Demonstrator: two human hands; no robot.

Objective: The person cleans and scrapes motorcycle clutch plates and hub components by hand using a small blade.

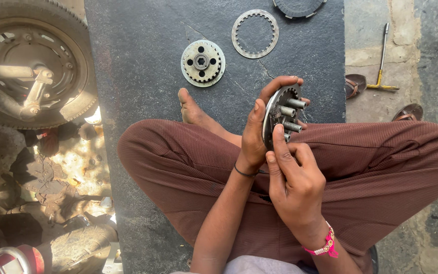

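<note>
My left hand (256, 131) grips a round metal clutch plate (281, 112) with several short posts sticking out of its face, held on edge above my crossed legs. My right hand (294, 175) is just below it, with the index finger pressed against the plate's lower posts and the other fingers curled. On the dark mat (143, 61) ahead lies a toothed metal hub (203, 63) with several holes. A thin toothed steel ring (255, 33) lies beyond it.
A dark friction disc (298, 7) is cut off at the mat's top edge. A motorcycle wheel (29, 61) stands at upper left. A T-handle wrench (382, 61) and sandals (355, 85) lie on the stone floor at right. My bare foot (191, 107) rests on the mat.
</note>
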